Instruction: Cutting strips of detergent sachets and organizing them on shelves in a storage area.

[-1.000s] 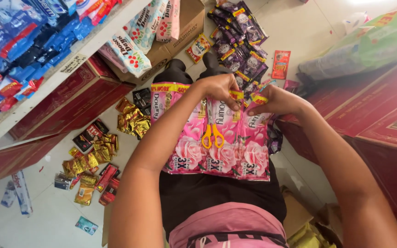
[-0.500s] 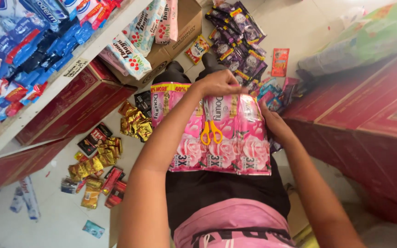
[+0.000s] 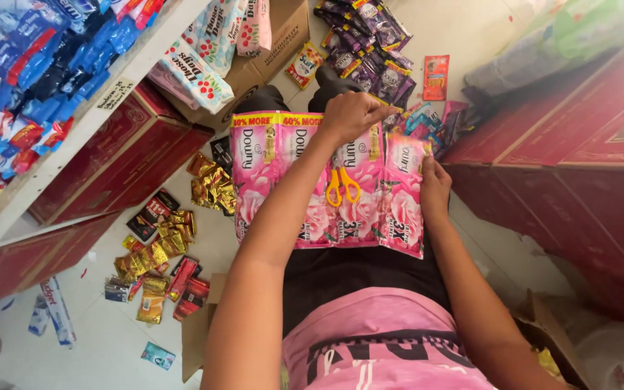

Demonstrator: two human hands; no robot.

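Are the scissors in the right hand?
No: the yellow scissors lie on the pink sachets; the right hand grips the strip's edge.

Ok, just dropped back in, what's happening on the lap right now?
A seated person has a strip of pink sachets spread across their lap. The left hand rests on the strip's top edge, while the right hand grips its right edge. Yellow-handled scissors lie on the sachets, untouched. Gold and red packets are scattered on the floor, and purple sachets lie beyond the knees.

Left hand (image 3: 352, 115) atop pink sachet strip (image 3: 276, 173) on lap, right hand (image 3: 435, 189) gripping its edge, yellow-handled scissors (image 3: 342, 186) resting on it
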